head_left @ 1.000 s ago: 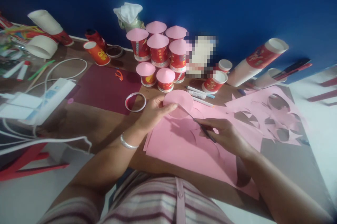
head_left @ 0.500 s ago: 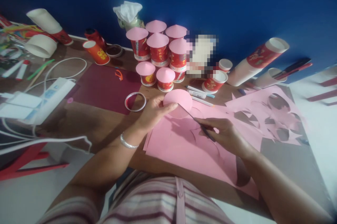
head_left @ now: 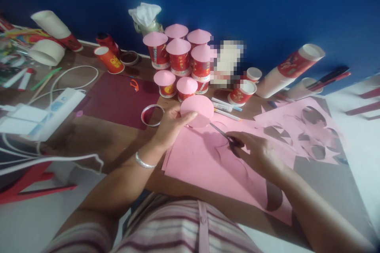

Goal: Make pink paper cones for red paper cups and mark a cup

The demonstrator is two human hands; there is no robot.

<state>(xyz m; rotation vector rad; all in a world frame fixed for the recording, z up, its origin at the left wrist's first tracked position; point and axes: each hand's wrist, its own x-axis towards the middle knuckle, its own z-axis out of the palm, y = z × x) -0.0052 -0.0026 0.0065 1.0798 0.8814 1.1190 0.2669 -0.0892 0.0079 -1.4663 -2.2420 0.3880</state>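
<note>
Between its thumb and fingers, my left hand (head_left: 175, 124) grips a pink paper circle (head_left: 198, 108), held up over the table. My right hand (head_left: 255, 150) is closed round the dark handles of a pair of scissors (head_left: 221, 131). The blades point up and left, with their tips just below and apart from the circle's lower right edge. Beneath both hands lie pink paper sheets (head_left: 204, 166) with curved cuts in them. Behind the circle, several red paper cups wear pink cone tops, such as a front cup (head_left: 187, 86) partly covered by the circle.
At right lie pink paper scraps (head_left: 320, 134) with round holes. Markers (head_left: 222, 105) rest behind the sheets. A tape roll (head_left: 152, 115) and a maroon sheet (head_left: 118, 102) are left of my hand. A white power strip (head_left: 56, 114) with cables stands farther left, and a tall cup stack (head_left: 292, 69) leans back right.
The scissors have drawn away from the circle, down and to the right. My left hand has lifted and turned the circle slightly up and left.
</note>
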